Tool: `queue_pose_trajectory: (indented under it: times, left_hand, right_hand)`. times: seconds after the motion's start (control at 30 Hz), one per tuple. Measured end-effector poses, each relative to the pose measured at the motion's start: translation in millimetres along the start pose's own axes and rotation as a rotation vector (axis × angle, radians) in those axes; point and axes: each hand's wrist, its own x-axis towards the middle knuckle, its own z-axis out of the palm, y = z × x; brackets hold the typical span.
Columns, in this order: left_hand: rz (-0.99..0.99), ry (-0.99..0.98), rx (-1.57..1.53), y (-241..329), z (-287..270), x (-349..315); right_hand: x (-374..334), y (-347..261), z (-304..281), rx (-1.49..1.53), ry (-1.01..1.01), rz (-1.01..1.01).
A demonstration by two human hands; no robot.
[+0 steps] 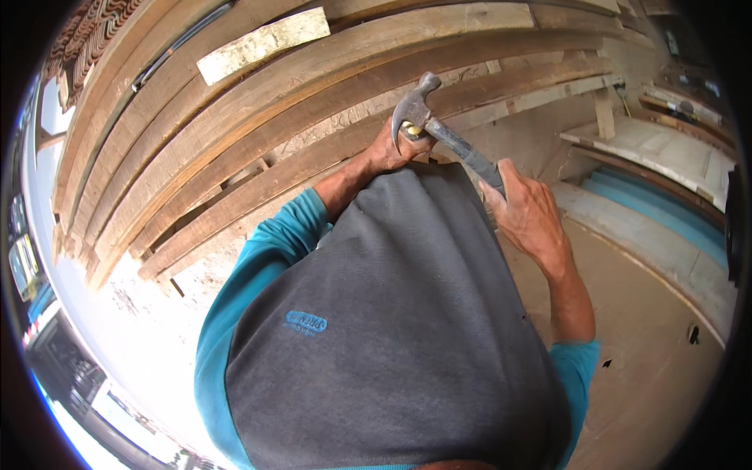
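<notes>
My right hand (526,210) is wrapped round the dark grip of a claw hammer (464,149). The hammer slants up to the left, its metal head in front of my left hand (392,150). My left hand is closed round a small roundish object with a yellow patch (412,131). The hammer head hides much of that object, so I cannot tell its kind, nor whether the hammer touches it. Both hands are just beyond the lower edge of my dark grey shirt (407,313), which has teal sleeves.
Long wooden beams (313,70) lie side by side ahead and to the left. On them rest a short pale board (265,45) and a dark rod (180,45). At right are stacked boards and panels (650,145), some blue. A vehicle (66,368) shows at far left.
</notes>
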Motion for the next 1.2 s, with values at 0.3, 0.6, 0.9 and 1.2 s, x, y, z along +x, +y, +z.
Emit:
queue_pose_trajectory:
  times: [0.3, 0.6, 0.9, 1.2]
  left_hand:
    - [-0.106, -0.035, -0.043, 3.8, 6.1, 8.4]
    - [-0.085, -0.035, 0.132, -7.6, 7.6, 8.7]
    - [0.005, -0.125, -0.04, -0.5, 10.2, 10.5]
    - [0.012, -0.078, -0.027, 5.7, 15.1, 9.7]
  right_hand:
    - [-8.5, -1.2, 1.0, 0.923, 0.673, -0.327]
    - [0.5, -32.0, -56.8, 0.378, 0.428, -0.033]
    - [-24.2, 35.9, 36.0, -0.085, 0.001, 0.037]
    - [-24.8, -19.6, -82.6, 0.753, 0.825, -0.298]
